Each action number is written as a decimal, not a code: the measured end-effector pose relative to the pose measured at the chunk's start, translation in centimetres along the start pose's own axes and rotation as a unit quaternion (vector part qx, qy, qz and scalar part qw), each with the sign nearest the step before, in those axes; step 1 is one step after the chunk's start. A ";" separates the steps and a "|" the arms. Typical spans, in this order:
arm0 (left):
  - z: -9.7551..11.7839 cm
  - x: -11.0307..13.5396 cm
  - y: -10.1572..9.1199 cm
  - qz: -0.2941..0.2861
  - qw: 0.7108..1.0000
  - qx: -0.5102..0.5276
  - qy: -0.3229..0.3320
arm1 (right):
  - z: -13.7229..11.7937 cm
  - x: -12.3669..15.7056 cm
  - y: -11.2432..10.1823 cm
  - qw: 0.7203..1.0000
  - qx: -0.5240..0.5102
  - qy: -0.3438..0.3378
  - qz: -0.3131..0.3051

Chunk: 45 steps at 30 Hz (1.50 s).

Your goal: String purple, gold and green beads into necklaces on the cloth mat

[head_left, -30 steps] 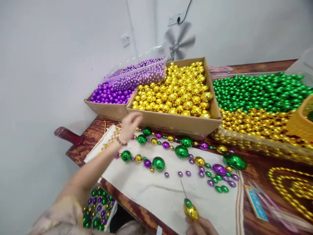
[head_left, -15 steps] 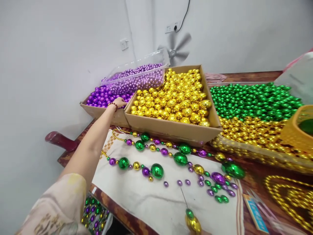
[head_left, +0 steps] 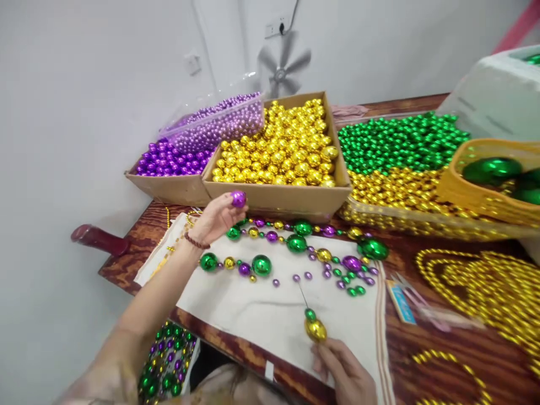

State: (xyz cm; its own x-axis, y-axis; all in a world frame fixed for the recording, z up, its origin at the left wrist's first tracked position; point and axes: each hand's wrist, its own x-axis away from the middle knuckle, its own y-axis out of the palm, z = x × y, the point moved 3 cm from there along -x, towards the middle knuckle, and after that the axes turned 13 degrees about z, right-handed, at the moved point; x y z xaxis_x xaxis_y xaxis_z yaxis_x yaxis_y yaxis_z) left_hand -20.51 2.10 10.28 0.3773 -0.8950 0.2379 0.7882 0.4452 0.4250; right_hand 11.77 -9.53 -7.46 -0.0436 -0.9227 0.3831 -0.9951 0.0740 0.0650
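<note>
Purple bead (head_left: pixel 238 198) is pinched in your left hand (head_left: pixel 216 220), before the gold-bead carton (head_left: pixel 278 201).
This hand has left the purple-bead carton (head_left: pixel 169 188); your right hand (head_left: pixel 345 365) pinches the gold bead (head_left: pixel 315 331) below the needle (head_left: pixel 302 292).

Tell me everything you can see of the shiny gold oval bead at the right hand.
The shiny gold oval bead has a smooth, mirror-like surface that looks like metallic-coated plastic. It is tilted, its long axis from upper left to lower right. A smaller shiny green oval bead sits against its upper end, with a thin straight needle projecting beyond. The right hand holds its lower end over the white cloth; whether bead touches cloth is unclear.
</note>
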 end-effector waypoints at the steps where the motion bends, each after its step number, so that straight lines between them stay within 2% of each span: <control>1: -1.9 1.3 0.9 -0.017 1.000 0.010 -0.023 | -0.2 0.2 0.0 1.000 -0.006 -0.007 0.006; 4: -6.6 4.4 3.0 -0.056 0.995 0.033 -0.080 | -1.2 1.1 0.0 0.999 -0.024 -0.028 0.023; 6: -8.8 5.6 3.8 -0.056 0.993 0.037 -0.099 | -1.8 1.6 -0.1 0.998 -0.029 -0.046 0.033; 11: -11.7 6.4 4.4 0.008 0.996 0.026 -0.083 | -2.7 2.1 -0.1 0.996 -0.026 -0.079 0.045; 14: -12.1 6.5 4.7 0.021 0.995 0.038 -0.088 | -2.8 2.1 0.0 0.995 -0.019 -0.085 0.046; 21: -12.2 6.8 5.1 0.007 0.992 0.051 -0.113 | -2.7 2.2 0.3 0.995 -0.029 -0.082 0.056; 26: -12.4 6.5 5.1 0.021 0.991 0.061 -0.116 | -2.5 2.2 0.4 0.995 -0.030 -0.078 0.055; 34: -12.1 6.5 5.2 0.013 0.990 0.069 -0.120 | -2.6 2.5 0.7 0.995 -0.047 -0.068 0.060; 40: -12.2 7.0 5.6 -0.022 0.992 0.055 -0.107 | -1.6 2.3 1.0 0.995 -0.062 -0.053 0.060; 45: -12.9 8.8 6.5 -0.045 0.996 0.033 -0.076 | 0.1 1.9 1.8 0.991 -0.123 -0.013 0.050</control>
State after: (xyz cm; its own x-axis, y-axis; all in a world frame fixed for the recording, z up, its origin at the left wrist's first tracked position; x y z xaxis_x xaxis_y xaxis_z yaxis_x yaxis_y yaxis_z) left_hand -5.81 -3.26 3.82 0.2251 -0.9187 0.3245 0.7800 0.3695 0.5050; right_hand 9.86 -11.21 -6.72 -0.1465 -0.9153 0.3752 -0.9339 0.2530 0.2525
